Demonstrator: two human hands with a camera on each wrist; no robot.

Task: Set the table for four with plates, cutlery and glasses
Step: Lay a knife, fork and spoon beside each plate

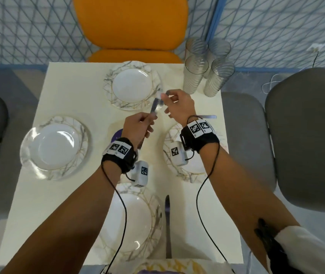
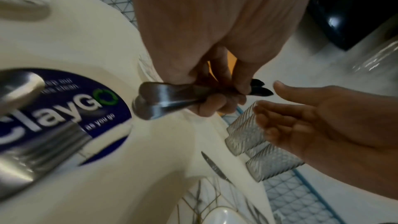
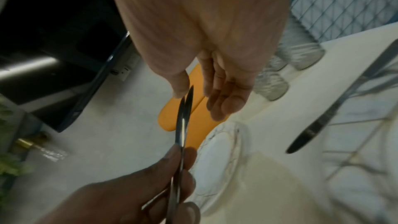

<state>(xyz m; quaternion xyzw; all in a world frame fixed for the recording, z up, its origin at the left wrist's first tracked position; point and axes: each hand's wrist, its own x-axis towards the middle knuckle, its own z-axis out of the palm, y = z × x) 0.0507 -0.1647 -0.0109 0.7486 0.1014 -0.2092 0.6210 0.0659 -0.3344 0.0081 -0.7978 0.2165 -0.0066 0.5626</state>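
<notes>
This looks like a canteen or cafeteria dining corner used as a recording set. A small cream table [image 1: 74, 91] carries a round blue sticker [image 2: 64, 108] printed "Claygo", the clean-as-you-go notice typical of shared eating halls, and is ringed by an orange chair [image 1: 130, 22] and grey chairs [image 1: 303, 135]. A blue-framed wire mesh fence [image 1: 29, 30] closes off the space, cables [image 1: 270, 84] trail on the pale floor [image 3: 107, 134], and a wall socket [image 3: 124, 71] and a plant [image 3: 8, 159] show at the edge.
</notes>
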